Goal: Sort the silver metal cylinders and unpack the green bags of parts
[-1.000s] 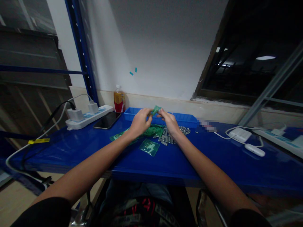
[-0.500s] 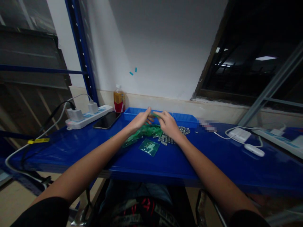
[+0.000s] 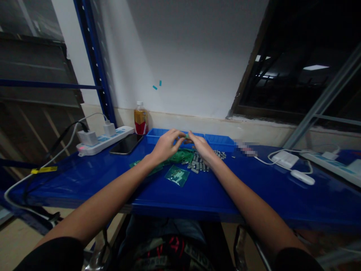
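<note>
My left hand [image 3: 168,145] and my right hand [image 3: 200,145] meet above the table, their fingertips closed on a small green plastic bag [image 3: 186,137]. Most of that bag is hidden by the fingers. Below them lies a heap of green plastic bags [image 3: 182,155]. To its right, partly behind my right wrist, are several short metal cylinders [image 3: 199,165]. Nearer to me a flat clear green bag [image 3: 177,175] lies on the table with a few small light and metal pieces inside.
Blue trays [image 3: 220,141] stand along the wall. At the left are a drink bottle [image 3: 140,119], a phone [image 3: 126,144] and a power strip [image 3: 105,141] with chargers. White adapters [image 3: 285,159], cables and a white case [image 3: 302,177] lie at the right of the blue table [image 3: 186,199].
My left hand has turned and its fingers have come over onto the small green bag. Both hands are closer together at the fingertips.
</note>
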`<state>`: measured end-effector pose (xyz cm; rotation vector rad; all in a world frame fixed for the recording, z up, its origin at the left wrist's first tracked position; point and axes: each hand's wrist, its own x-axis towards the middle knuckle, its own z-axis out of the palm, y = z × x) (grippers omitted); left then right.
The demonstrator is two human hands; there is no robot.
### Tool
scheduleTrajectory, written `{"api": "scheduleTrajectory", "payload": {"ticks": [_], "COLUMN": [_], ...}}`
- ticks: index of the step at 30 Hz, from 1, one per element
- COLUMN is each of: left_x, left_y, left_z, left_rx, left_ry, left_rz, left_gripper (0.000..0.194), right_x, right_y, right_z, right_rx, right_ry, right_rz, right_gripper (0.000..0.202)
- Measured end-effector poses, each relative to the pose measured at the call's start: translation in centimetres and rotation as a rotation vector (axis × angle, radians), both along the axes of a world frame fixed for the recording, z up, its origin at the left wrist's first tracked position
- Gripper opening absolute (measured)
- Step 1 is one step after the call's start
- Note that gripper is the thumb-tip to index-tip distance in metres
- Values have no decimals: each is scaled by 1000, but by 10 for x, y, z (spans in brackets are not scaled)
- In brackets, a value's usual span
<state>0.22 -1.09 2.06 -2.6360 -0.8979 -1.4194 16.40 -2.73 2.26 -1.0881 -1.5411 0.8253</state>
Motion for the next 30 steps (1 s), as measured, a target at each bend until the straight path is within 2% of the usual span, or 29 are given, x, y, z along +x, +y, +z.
{"api": "scheduleTrajectory", "payload": {"ticks": [2, 4, 8, 11, 15, 18, 21, 24, 27, 30], "left_x": [3, 6, 10, 9, 3, -2, -2, 1, 4, 6], "left_y": [-2, -3, -4, 0, 8, 12, 13, 11, 7, 3], "left_z": [-3, -6, -7, -4, 1, 2, 1, -1, -4, -7], "left_rx": [40, 38, -67, -317, -827, -1006, -907, -641, -298, -66], "left_ry": [101, 157, 131, -38, -281, -373, -426, -417, -287, -118], "left_rz": [-58, -103, -156, -133, -103, -108, -90, 15, 101, 49], "left_gripper": [19, 22, 25, 38, 67, 57, 35, 26, 21, 19], "right_x": [1, 3, 7, 9, 5, 2, -1, -4, -7, -7], "right_y": [1, 5, 14, 12, 1, -2, -1, 1, 1, -2], "right_z": [-2, -6, -13, -14, -13, -15, -17, -18, -15, -7], "right_rx": [-97, -94, 147, 375, 566, 581, 584, 509, 284, 27], "right_ry": [100, 110, -87, -303, -569, -646, -611, -485, -324, -138], "right_rz": [-9, -42, -97, -145, -136, -111, -120, -136, -160, -117], "right_gripper": [48, 43, 34, 32, 32, 33, 36, 40, 38, 51]}}
